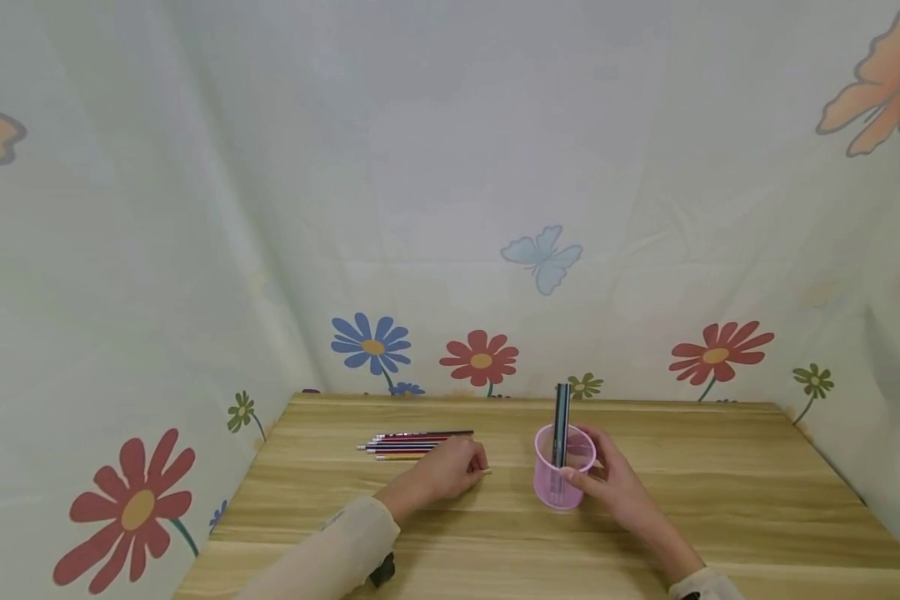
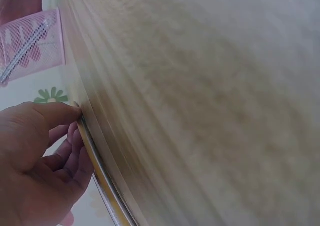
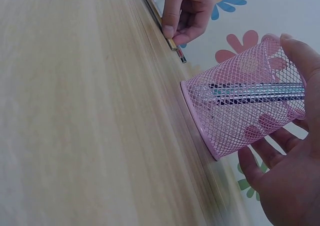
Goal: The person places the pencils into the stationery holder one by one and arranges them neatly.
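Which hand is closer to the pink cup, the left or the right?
The right. The right hand is holding the pink cup by its side. The left hand is apart from it, off to the left, pinching a yellow pencil.

Pencil cup: openwork mesh with smooth solid rims, painted look; metal or plastic, cannot tell. Loose pencils: smooth coated barrels. Pencils in the cup: smooth, glossy barrels that catch the light. Table: wood-grain top, smooth, soft sheen. Backdrop: smooth, creased sheeting, faintly shiny. Sleeve: soft matt cloth.
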The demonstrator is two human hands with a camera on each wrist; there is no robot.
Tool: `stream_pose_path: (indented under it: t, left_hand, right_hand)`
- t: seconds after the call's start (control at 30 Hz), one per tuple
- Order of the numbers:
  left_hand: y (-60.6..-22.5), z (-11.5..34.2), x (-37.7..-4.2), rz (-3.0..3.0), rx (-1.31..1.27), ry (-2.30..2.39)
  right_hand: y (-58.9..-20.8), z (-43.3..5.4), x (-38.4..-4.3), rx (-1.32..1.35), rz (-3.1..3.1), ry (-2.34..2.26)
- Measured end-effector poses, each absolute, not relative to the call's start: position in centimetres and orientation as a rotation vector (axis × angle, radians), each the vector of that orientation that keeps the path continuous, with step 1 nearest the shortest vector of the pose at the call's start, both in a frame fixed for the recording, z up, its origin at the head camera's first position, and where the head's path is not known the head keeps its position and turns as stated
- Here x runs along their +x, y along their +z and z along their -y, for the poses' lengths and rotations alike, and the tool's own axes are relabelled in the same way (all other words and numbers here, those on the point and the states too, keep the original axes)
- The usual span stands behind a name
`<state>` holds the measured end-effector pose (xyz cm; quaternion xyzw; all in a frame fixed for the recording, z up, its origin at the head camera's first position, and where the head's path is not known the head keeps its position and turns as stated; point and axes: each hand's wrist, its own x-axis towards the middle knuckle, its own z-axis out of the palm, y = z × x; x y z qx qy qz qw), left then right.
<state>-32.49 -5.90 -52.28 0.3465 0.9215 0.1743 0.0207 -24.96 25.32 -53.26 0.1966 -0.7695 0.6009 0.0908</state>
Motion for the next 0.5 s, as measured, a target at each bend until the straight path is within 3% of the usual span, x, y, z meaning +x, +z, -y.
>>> stream_pose_path:
  t: [0.5]
  left_hand:
    - [-51.32, 6.01, -32.55, -2.790, 1.247, 0.367]
  right_hand:
    - [-53.12, -25.38, -24.83, 0.565, 2.308, 1.792]
